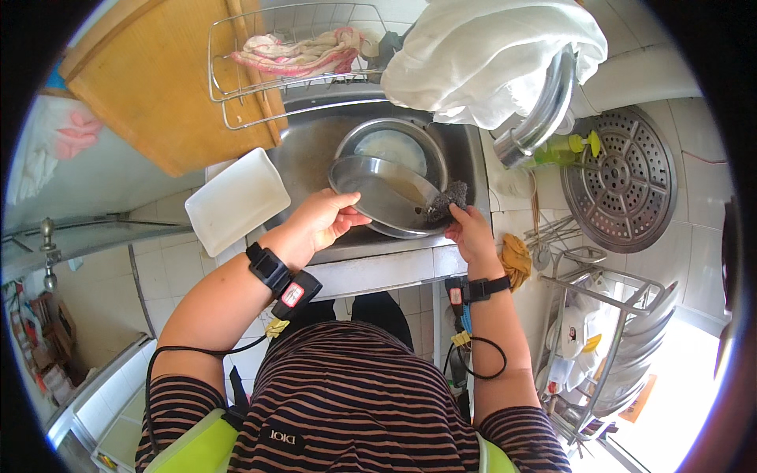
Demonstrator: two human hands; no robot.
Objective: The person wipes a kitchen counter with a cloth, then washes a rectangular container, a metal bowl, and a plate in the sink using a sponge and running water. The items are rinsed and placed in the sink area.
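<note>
Over the stainless steel sink [307,142], my left hand [331,222] grips the near left rim of a shallow round metal pan [384,189], which is tilted. My right hand [470,230] pinches a dark grey scouring pad [447,202] against the pan's right edge. Beneath and behind the pan sits a larger steel basin [390,125] with a whitish round dish [390,151] in it. A little cloudy liquid shows on the pan's inner side. Left of the sink lies a white rectangular dish [238,201].
A curved metal faucet [541,118], draped with white cloth [485,53], hangs at upper right. Behind the sink is a wire rack [254,94] holding a rag. A wooden board [177,77] stands left. To the right are a perforated steamer plate [618,177], a green bottle [553,151] and a dish rack [615,301].
</note>
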